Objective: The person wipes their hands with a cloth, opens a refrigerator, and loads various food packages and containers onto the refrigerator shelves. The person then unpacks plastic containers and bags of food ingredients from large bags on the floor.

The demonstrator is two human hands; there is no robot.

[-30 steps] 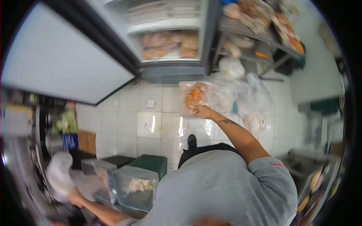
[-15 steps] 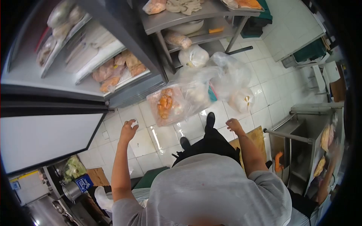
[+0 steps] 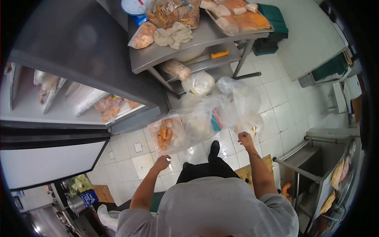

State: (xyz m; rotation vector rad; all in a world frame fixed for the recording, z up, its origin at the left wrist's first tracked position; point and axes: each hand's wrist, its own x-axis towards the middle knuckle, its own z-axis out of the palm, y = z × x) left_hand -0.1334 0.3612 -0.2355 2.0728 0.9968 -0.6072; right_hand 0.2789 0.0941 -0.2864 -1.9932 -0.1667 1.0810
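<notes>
My left hand is empty, fingers loosely bent with a small gap, just below a clear plastic-wrapped pack with orange-brown food in it. Nothing is in my right hand, its fingers half curled and apart. It hangs beside a tied clear bag on the floor. Between the pack and that bag lie more clear plastic bags, one with a teal and red strip. A round white bag rests near the metal table.
The metal table holds bagged food, a cloth, a blue scale and a tray of orange-pink pieces. An open fridge stands left. A metal sink unit is right, with cardboard beside it.
The view has swung right towards the table. My right hand has left the food pack; my left hand has let go of the white plastic bag and come round to the front.
</notes>
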